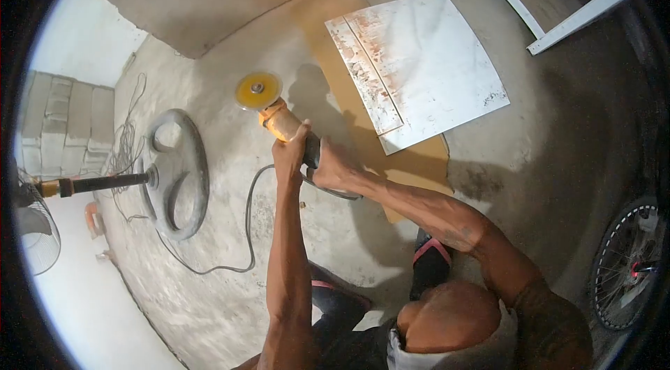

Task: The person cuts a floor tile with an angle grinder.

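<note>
Angle grinder (279,122), one only, is held off the concrete floor (209,286) near the middle of the view, just left of the brown board (419,164). Its long axis runs from lower right to upper left, with the rear end in the hands and the head pointing up-left. The single yellow disc (258,91) at that head shows its flat face to the camera. The left hand (288,153) is clenched round the body just behind the orange neck. The right hand (329,169) is wrapped round the dark rear grip, touching the left. One black cable (248,230) leaves the rear and loops over the floor to the left. One white sheet (426,56), stained along its left edge, lies on the board. Well to the left lies one grey ring (183,174) with one dark pole (98,183) joined to it. Two feet in sandals (429,258) stand below the hands, and one bicycle wheel (624,265) shows at the right edge.
</note>
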### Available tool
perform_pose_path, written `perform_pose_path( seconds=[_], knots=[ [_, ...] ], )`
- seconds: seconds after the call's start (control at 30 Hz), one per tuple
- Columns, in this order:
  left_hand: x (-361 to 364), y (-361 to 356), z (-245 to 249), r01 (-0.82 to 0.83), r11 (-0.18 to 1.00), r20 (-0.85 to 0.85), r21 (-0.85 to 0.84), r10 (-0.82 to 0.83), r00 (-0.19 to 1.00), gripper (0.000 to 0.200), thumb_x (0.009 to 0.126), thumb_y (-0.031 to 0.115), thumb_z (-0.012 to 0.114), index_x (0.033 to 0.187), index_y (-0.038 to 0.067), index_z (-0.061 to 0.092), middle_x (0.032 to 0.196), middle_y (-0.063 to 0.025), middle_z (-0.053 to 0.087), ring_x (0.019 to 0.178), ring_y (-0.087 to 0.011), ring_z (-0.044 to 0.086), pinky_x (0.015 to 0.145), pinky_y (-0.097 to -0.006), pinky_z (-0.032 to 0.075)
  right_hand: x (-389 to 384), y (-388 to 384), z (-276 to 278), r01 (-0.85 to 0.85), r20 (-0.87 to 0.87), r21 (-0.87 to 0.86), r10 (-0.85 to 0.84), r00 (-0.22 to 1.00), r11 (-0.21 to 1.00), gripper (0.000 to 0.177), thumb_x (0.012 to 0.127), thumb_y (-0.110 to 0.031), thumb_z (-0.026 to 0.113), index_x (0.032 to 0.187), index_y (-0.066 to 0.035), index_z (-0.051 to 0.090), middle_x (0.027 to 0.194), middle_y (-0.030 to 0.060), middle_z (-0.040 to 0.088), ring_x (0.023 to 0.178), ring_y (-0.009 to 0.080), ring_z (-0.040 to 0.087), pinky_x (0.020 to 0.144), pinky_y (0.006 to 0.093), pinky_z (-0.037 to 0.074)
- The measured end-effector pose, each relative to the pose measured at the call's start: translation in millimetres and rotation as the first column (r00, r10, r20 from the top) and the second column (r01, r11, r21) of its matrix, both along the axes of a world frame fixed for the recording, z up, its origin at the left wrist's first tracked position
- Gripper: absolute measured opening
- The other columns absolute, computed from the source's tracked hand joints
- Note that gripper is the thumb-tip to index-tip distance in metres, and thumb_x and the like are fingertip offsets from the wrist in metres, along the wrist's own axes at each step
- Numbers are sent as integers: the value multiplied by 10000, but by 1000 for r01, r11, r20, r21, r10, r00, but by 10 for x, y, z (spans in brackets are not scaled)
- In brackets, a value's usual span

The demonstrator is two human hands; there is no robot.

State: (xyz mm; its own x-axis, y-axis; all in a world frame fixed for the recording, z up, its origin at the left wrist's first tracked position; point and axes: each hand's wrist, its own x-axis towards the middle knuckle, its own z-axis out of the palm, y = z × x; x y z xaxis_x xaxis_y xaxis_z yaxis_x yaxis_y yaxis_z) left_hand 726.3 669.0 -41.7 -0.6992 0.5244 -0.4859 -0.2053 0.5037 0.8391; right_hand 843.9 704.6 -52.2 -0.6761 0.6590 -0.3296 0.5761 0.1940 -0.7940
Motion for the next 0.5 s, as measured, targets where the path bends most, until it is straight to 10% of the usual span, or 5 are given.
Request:
perform_pose_path(
  seconds=[0.13,0.5],
  knots=[
    [-134,109,-276,61,993,-195,-97,-79,978,464,726,391,807,862,-30,667,780,-80,659,622,-136,608,541,-275,468,-149,53,-262,-13,-76,59,18,997,998,448,745,-179,700,1048,84,503,899,299,640,853,445,650,733,483,527],
    [-552,81,-742,-42,994,-270,-99,14,963,581,684,370,782,1016,-92,662,900,-144,691,782,-200,663,703,-315,513,-341,30,-147,-79,56,132,72,996,988,550,775,-282,718,1086,101,477,908,297,643,849,454,647,758,497,526]
  ],
)
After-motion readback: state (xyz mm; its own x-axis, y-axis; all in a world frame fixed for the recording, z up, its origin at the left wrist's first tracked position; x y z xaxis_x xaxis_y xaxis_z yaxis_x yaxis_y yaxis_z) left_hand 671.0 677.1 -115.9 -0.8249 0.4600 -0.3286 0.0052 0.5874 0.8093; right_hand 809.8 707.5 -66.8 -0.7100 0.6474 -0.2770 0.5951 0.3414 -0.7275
